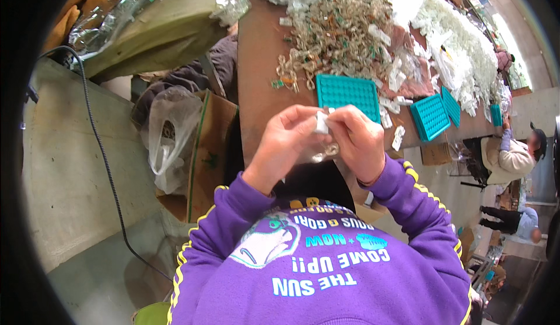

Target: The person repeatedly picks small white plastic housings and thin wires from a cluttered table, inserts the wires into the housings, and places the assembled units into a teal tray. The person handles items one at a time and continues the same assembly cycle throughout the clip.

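My left hand (280,147) and my right hand (359,141) meet in front of my chest, at the near edge of the table. Between their fingertips is a small white plastic piece (321,123), pinched from both sides. A clear, pale looped strand (326,151) shows just below it, between the hands; whether it is joined to the white piece I cannot tell. Right beyond my fingers lies a teal tray (348,93) with rows of small pockets. Past the tray spreads a heap of small clear and amber coiled pieces (338,39).
More teal trays (430,118) stand on the brown table (259,51) to the right, near a large pile of white pieces (466,62). On the left are a cardboard box (213,150), a clear plastic bag (172,126) and a black cable (102,144). Other people (513,156) work at right.
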Action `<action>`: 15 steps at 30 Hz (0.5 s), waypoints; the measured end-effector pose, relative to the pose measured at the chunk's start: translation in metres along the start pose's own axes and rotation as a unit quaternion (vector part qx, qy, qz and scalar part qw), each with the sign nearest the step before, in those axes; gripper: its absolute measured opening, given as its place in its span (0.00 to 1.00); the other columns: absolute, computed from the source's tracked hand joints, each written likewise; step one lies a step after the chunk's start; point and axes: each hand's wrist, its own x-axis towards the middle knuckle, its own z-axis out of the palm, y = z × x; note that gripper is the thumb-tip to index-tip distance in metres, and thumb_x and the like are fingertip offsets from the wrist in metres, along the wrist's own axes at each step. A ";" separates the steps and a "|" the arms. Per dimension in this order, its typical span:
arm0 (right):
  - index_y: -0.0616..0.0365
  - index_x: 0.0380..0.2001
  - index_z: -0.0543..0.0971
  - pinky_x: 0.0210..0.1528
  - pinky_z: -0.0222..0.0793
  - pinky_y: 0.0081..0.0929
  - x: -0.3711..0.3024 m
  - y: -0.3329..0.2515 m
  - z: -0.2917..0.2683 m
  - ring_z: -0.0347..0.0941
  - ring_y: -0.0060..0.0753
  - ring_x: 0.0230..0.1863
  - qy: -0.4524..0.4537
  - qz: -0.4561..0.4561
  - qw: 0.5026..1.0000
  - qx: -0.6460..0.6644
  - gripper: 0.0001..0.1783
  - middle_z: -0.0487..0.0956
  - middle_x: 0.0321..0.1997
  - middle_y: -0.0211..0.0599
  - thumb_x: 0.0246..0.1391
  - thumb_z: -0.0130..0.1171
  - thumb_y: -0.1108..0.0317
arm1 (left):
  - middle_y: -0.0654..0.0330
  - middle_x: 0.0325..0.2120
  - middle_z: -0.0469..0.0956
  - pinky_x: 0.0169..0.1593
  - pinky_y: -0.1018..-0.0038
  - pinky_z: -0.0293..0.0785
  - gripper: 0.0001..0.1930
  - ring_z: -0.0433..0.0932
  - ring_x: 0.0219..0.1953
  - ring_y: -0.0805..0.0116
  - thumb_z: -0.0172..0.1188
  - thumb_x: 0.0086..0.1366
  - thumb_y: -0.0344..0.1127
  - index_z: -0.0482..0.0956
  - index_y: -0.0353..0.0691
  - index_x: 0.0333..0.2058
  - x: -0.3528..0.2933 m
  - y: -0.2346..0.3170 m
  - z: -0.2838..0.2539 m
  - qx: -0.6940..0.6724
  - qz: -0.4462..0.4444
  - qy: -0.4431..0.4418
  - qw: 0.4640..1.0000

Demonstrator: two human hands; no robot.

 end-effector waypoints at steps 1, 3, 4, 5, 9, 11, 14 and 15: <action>0.62 0.32 0.73 0.28 0.71 0.31 0.000 0.000 0.000 0.75 0.48 0.28 0.003 0.017 1.000 0.005 0.06 0.75 0.28 0.45 0.51 0.57 0.82 | 0.56 0.42 0.78 0.49 0.69 0.79 0.12 0.79 0.44 0.68 0.52 0.70 0.31 0.72 0.30 0.49 0.001 0.001 -0.001 -0.020 0.016 -0.023 0.999; 0.63 0.32 0.73 0.29 0.71 0.31 0.002 -0.001 -0.002 0.75 0.49 0.27 0.004 0.025 0.999 0.022 0.05 0.75 0.28 0.46 0.52 0.57 0.82 | 0.56 0.42 0.78 0.49 0.68 0.79 0.12 0.79 0.43 0.67 0.53 0.70 0.32 0.73 0.31 0.48 0.001 0.002 0.000 0.000 0.002 -0.007 1.000; 0.62 0.32 0.73 0.28 0.71 0.32 0.004 -0.003 -0.004 0.75 0.50 0.27 -0.006 0.002 1.000 0.000 0.06 0.75 0.28 0.46 0.52 0.56 0.83 | 0.56 0.42 0.78 0.49 0.67 0.79 0.12 0.80 0.43 0.67 0.53 0.70 0.32 0.73 0.31 0.48 0.000 0.003 0.001 -0.007 -0.003 -0.015 1.000; 0.62 0.32 0.73 0.27 0.70 0.32 0.005 -0.004 -0.005 0.75 0.50 0.27 -0.011 -0.011 1.000 -0.006 0.06 0.74 0.28 0.46 0.52 0.56 0.83 | 0.56 0.42 0.78 0.49 0.67 0.79 0.12 0.80 0.43 0.67 0.53 0.70 0.32 0.72 0.31 0.48 0.000 0.004 0.003 -0.010 0.001 -0.017 1.000; 0.61 0.32 0.72 0.26 0.70 0.35 0.009 -0.011 -0.011 0.76 0.50 0.28 -0.055 -0.029 0.997 -0.052 0.08 0.74 0.30 0.46 0.48 0.56 0.83 | 0.56 0.42 0.78 0.51 0.66 0.78 0.13 0.79 0.45 0.67 0.53 0.70 0.32 0.72 0.31 0.49 0.000 0.005 0.005 -0.023 -0.004 -0.026 0.999; 0.61 0.32 0.72 0.26 0.71 0.35 0.011 -0.012 -0.012 0.76 0.50 0.28 -0.059 -0.045 0.996 -0.058 0.09 0.75 0.31 0.45 0.47 0.57 0.83 | 0.56 0.43 0.78 0.52 0.66 0.77 0.13 0.79 0.45 0.67 0.54 0.70 0.33 0.72 0.31 0.49 0.001 0.003 0.002 -0.029 -0.001 -0.045 0.999; 0.61 0.32 0.72 0.27 0.73 0.33 0.011 -0.008 -0.015 0.77 0.49 0.29 -0.069 -0.050 0.995 -0.051 0.09 0.76 0.32 0.44 0.46 0.58 0.81 | 0.56 0.43 0.77 0.52 0.66 0.77 0.13 0.79 0.45 0.67 0.54 0.70 0.33 0.72 0.31 0.49 0.000 0.000 -0.002 -0.013 -0.005 -0.034 0.999; 0.61 0.32 0.72 0.27 0.73 0.33 0.010 -0.006 -0.017 0.77 0.50 0.29 -0.073 -0.046 0.995 -0.044 0.09 0.76 0.32 0.45 0.47 0.59 0.80 | 0.56 0.42 0.78 0.52 0.68 0.77 0.13 0.79 0.44 0.68 0.55 0.70 0.33 0.72 0.31 0.48 -0.004 -0.001 0.000 0.009 -0.013 -0.014 1.000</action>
